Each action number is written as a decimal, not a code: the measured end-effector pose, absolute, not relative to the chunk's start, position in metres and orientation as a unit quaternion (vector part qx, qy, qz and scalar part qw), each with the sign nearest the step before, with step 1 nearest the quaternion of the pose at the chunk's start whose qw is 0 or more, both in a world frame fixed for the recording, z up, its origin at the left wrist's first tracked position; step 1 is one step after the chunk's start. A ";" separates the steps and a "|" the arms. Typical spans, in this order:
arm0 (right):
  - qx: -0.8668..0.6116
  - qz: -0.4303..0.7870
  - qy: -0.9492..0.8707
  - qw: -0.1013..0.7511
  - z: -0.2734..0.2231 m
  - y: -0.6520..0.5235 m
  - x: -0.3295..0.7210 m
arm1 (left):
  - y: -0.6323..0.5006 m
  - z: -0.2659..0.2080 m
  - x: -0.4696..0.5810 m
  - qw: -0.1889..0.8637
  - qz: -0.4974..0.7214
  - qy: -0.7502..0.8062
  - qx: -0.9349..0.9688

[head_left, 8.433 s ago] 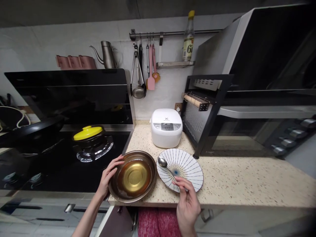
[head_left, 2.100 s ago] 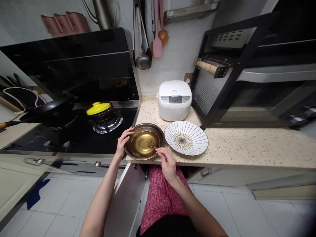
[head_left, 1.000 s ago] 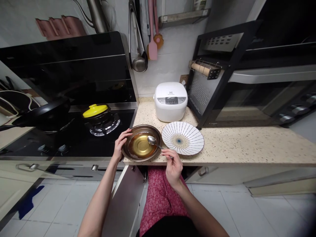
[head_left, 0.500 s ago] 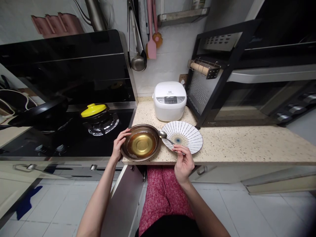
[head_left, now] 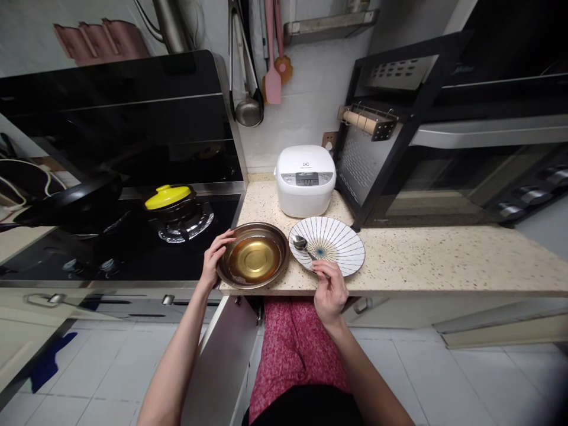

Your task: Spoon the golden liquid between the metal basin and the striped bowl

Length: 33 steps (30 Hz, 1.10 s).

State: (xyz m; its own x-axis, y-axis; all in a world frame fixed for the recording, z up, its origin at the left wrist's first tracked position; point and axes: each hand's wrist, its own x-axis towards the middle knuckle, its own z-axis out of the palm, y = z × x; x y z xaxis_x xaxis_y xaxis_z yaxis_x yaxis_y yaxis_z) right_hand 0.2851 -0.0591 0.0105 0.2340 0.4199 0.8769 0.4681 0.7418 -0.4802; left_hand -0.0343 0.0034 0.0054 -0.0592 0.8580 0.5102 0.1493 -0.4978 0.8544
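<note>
My left hand [head_left: 216,258] grips the left rim of a round metal bowl [head_left: 284,260], its fingers over the edge. Clear amber-looking liquid [head_left: 252,260] lies in the bowl, with a little pale foam near its lower left side. In my right hand [head_left: 330,291] is a metal spoon [head_left: 300,243], pinched by its handle. The spoon's bowl is over the left part of a white plate [head_left: 344,248] with dark radiating lines. That plate stands on the counter just right of the metal bowl.
Behind the plate stands a white rice cooker [head_left: 306,183]. To the left, a pot with a yellow lid [head_left: 167,197] and a black wok [head_left: 80,204] sit on the stove [head_left: 133,254]. An oven [head_left: 479,171] is at the right. A cabinet door [head_left: 222,361] hangs open below the counter [head_left: 444,260].
My right hand has swung the spoon's head rightward, from the gap beside the metal bowl's rim to over the plate. My left hand stays on the bowl.
</note>
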 end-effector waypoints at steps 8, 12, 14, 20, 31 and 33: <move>-0.322 -0.083 -0.669 0.664 -0.004 -0.050 0.291 | 0.004 0.004 -0.035 0.293 0.603 0.405 0.621; -0.302 -0.116 -0.708 0.627 -0.002 -0.047 0.297 | 0.005 0.004 -0.035 0.295 0.607 0.402 0.618; -0.300 -0.125 -0.723 0.610 0.000 -0.046 0.300 | 0.005 0.004 -0.035 0.295 0.608 0.402 0.617; -0.312 -0.122 -0.696 0.635 0.004 -0.048 0.301 | 0.005 0.003 -0.035 0.297 0.608 0.401 0.618; -0.331 0.063 -0.587 0.736 0.010 -0.076 0.266 | 0.002 0.008 -0.032 0.292 0.605 0.404 0.621; -0.320 0.076 -0.600 0.729 0.011 -0.077 0.259 | 0.002 0.008 -0.032 0.293 0.605 0.403 0.621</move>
State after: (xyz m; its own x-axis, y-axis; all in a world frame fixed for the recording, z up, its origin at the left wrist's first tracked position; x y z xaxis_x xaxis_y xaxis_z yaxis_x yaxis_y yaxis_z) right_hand 0.2588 -0.0774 0.0110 0.2676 0.4953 0.8265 0.2735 0.7834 -0.5581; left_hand -0.0325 0.0022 0.0078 -0.0564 0.8555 0.5147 0.1464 -0.5028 0.8519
